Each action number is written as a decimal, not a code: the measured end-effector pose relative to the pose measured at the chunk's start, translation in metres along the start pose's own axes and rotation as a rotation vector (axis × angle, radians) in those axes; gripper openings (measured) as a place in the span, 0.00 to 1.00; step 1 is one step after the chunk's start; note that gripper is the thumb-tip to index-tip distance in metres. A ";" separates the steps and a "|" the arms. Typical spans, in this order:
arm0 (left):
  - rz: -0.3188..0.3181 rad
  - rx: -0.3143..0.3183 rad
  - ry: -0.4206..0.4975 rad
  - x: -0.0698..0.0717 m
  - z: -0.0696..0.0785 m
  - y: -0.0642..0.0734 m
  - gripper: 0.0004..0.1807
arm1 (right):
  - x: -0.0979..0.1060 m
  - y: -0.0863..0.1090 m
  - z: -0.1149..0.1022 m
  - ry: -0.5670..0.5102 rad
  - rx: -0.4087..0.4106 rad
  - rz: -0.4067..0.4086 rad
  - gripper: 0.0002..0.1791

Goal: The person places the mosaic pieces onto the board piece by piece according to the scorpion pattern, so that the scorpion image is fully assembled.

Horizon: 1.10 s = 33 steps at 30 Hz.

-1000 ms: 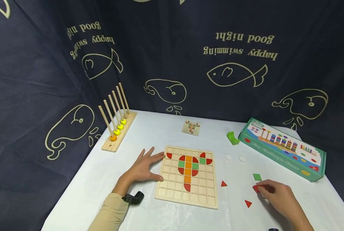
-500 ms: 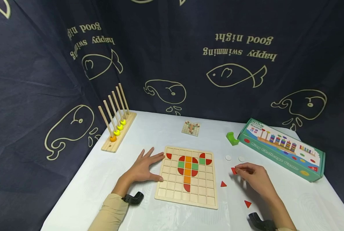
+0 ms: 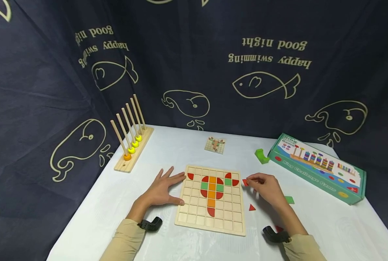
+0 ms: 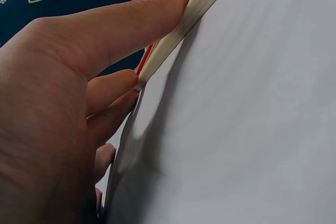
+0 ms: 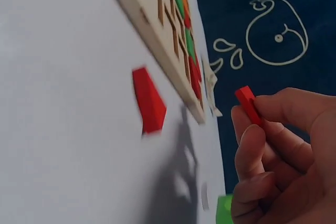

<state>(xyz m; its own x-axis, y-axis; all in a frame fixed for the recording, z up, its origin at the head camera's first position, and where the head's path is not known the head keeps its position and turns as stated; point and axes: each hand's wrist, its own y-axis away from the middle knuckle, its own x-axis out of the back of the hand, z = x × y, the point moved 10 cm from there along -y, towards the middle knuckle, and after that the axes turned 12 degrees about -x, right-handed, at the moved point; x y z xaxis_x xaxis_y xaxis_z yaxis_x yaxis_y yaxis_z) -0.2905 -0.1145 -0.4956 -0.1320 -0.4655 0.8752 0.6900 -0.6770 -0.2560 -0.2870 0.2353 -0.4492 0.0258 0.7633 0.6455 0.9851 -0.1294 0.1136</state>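
Note:
A wooden grid board (image 3: pixel 197 220) lies in the middle of the table, with red quarter-round, green square and orange square pieces set in its cells. My left hand (image 3: pixel 161 190) is spread along the board's left side; thumb and fingertips touch its edge, as the left wrist view also shows. Between thumb and fingers, my right hand (image 3: pixel 266 187) pinches a small red piece (image 5: pixel 248 103), held just off the board's upper right edge. A red triangle (image 3: pixel 252 207) lies on the table between the board and that hand. Another red piece (image 3: pixel 279 229) is partly hidden by the right wrist.
Behind the board lies a small pattern card (image 3: pixel 215 145). A peg stand (image 3: pixel 124 165) with orange and yellow beads stands back left. At right are a green game box (image 3: pixel 317 181), a green curved block (image 3: pixel 262 156) and a green piece (image 3: pixel 290 199).
My right hand has carried the red piece leftward and away from me, from beside the green piece to the board's upper right edge. My left hand has stayed in place.

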 end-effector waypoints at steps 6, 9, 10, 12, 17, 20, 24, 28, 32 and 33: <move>-0.003 -0.002 -0.010 0.000 0.000 0.000 0.56 | -0.018 -0.014 -0.012 -0.042 0.006 0.010 0.09; 0.001 -0.005 -0.012 0.000 0.000 0.000 0.56 | -0.026 -0.018 -0.019 -0.062 0.010 0.019 0.09; 0.001 -0.006 -0.010 -0.001 0.001 0.000 0.56 | -0.028 -0.019 -0.021 -0.063 0.009 0.026 0.09; 0.000 -0.005 -0.002 -0.002 0.001 0.001 0.56 | -0.033 -0.019 -0.026 -0.065 0.008 0.038 0.09; -0.006 0.005 -0.004 -0.003 0.000 0.001 0.56 | -0.049 -0.023 -0.040 -0.103 0.000 0.036 0.09; -0.004 0.003 -0.005 -0.002 0.000 0.001 0.56 | -0.058 -0.026 -0.047 -0.115 0.009 0.031 0.09; -0.002 -0.005 -0.008 -0.002 0.000 -0.001 0.56 | -0.067 -0.032 -0.056 -0.122 0.029 0.023 0.08; 0.002 -0.013 -0.018 -0.002 0.000 -0.002 0.56 | -0.078 -0.036 -0.064 -0.132 0.032 0.007 0.07; 0.000 -0.007 -0.010 -0.002 -0.001 -0.001 0.57 | -0.089 -0.039 -0.073 -0.055 0.037 0.032 0.06; -0.002 -0.006 -0.010 -0.003 -0.001 -0.001 0.57 | -0.091 -0.039 -0.076 -0.036 0.041 0.043 0.06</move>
<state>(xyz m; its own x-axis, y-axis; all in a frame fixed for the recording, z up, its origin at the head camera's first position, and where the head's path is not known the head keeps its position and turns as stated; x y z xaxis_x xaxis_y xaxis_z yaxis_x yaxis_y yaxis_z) -0.2917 -0.1133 -0.4981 -0.1259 -0.4584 0.8798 0.6856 -0.6812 -0.2568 -0.3407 0.1229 -0.4555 0.0736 0.7798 0.6217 0.9890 -0.1371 0.0549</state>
